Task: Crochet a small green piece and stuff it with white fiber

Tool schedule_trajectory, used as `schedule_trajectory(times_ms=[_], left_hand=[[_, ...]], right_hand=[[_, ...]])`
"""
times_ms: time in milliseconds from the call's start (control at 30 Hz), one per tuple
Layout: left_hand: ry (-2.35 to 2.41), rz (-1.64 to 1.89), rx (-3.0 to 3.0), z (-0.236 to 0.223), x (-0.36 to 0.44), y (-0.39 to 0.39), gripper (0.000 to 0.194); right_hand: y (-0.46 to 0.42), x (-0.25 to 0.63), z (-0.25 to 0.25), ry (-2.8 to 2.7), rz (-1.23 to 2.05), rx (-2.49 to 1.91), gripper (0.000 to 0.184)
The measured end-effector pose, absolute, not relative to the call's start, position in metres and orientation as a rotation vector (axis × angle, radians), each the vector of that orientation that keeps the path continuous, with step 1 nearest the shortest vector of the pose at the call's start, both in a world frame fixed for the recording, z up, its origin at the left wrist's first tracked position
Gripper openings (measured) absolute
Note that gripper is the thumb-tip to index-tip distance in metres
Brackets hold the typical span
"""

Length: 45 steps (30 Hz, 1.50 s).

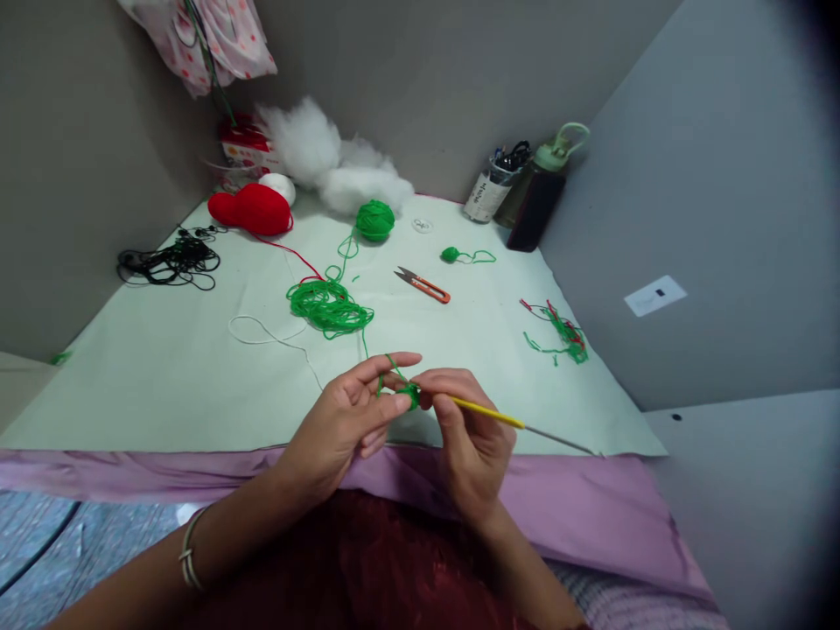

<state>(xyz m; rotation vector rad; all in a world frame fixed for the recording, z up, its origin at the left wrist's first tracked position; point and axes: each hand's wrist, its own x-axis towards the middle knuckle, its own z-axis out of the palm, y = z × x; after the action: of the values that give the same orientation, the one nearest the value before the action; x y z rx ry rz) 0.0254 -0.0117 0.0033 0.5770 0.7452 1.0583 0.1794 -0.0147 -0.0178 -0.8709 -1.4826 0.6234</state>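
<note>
My left hand [354,407] pinches a small green crochet piece [411,396] between thumb and fingers, with green yarn looped over its raised index finger. In my right hand [469,429] is a crochet hook [489,411] with a yellow handle, gripped like a pen. Its working tip meets the green piece and is hidden by my fingers; the grey far end points right. From my left hand the strand runs up to a loose heap of green yarn [330,308], which links to a green yarn ball [375,220].
Orange-handled thread snips [423,285] lie mid-table. Behind are red yarn [250,209], white stuffing [305,140], a small green piece [450,255], a pen holder [489,192] and a dark phone [536,210]. Black cord [171,260] lies left; yarn scraps [568,337] lie right.
</note>
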Motion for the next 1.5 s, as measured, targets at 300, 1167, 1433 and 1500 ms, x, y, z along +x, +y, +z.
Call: schedule_trajectory(times_ms=[300, 1167, 1433, 1500], left_hand=[[0.656, 0.995, 0.417, 0.000, 0.021, -0.006, 0.030], [0.917, 1.127, 0.722, 0.001, 0.027, -0.016, 0.050], [0.728, 1.044, 0.480, 0.005, 0.020, -0.009, 0.038], [0.738, 1.050, 0.532, 0.005, 0.022, -0.011, 0.039]], right_hand=[[-0.017, 0.187, -0.020, -1.516, 0.466, -0.948, 0.024], [-0.023, 0.182, -0.034, -1.888, -0.012, -0.910, 0.032], [-0.013, 0.182, -0.017, -1.324, 0.810, -0.854, 0.022], [-0.011, 0.180, -0.017, -1.353, 0.827, -0.841, 0.019]])
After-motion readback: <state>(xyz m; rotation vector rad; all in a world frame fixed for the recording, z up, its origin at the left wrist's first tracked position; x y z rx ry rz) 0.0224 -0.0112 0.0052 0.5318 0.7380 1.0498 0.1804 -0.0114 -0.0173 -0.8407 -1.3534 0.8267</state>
